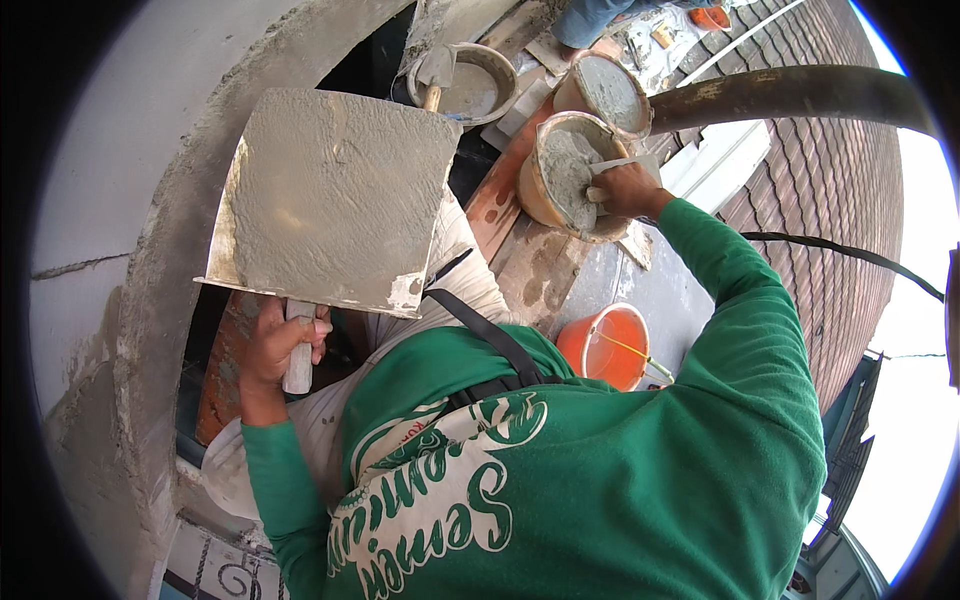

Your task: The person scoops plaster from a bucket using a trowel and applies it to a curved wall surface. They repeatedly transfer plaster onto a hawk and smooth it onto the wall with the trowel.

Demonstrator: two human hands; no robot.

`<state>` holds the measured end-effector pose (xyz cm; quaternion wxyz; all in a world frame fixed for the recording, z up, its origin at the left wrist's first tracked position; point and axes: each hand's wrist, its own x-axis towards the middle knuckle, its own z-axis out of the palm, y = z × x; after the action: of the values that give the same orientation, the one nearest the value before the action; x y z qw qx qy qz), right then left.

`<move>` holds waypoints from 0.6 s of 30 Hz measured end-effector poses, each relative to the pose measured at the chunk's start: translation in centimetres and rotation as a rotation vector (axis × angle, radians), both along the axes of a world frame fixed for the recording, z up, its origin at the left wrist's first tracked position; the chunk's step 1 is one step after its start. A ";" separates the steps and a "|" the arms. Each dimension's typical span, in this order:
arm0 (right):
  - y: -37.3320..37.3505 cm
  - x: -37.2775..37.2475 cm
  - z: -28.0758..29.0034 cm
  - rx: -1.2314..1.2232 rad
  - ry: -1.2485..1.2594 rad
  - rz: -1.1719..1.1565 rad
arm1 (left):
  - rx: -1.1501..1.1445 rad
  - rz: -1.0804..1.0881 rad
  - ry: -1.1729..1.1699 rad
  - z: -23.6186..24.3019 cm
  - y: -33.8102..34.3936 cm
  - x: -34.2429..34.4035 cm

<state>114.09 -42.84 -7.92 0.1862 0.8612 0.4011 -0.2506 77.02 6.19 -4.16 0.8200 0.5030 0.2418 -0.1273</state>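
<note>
My left hand (285, 350) grips the pale handle (298, 365) of a square plastering hawk (320, 200), whose top is coated with wet grey mortar. My right hand (625, 188) is closed on the handle of a trowel (640, 168) at a bucket of grey mortar (530, 180); part of its blade is hidden by my fingers and the mortar. A second bucket of grey mix (610, 92) stands just beyond, and a round tub (480, 85) with another tool (436, 80) sits behind the hawk.
An orange bucket (600, 358) stands below my right arm on wooden planks (540, 275). A curved concrete edge (175, 210) runs along the left. Tiled roofing (800, 190), a thick dark pipe (760, 95) and a cable (850, 250) are at the right. Another person's leg (590, 18) shows at the top.
</note>
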 end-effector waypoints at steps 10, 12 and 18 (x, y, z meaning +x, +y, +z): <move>0.6 -1.0 0.2 0.126 0.082 -0.106 | 0.059 0.026 0.042 0.1 -0.7 -2.4; 0.9 -0.9 0.1 0.091 0.058 -0.141 | 0.055 -0.004 0.039 -0.2 -0.2 -1.6; -0.4 -1.9 1.6 0.206 0.091 -0.105 | 0.073 -0.045 0.040 0.6 0.2 -2.5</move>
<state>112.17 -43.26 -6.37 0.0648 0.8832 0.3873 -0.2563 74.53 6.38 -3.55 0.7930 0.5353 0.2510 -0.1469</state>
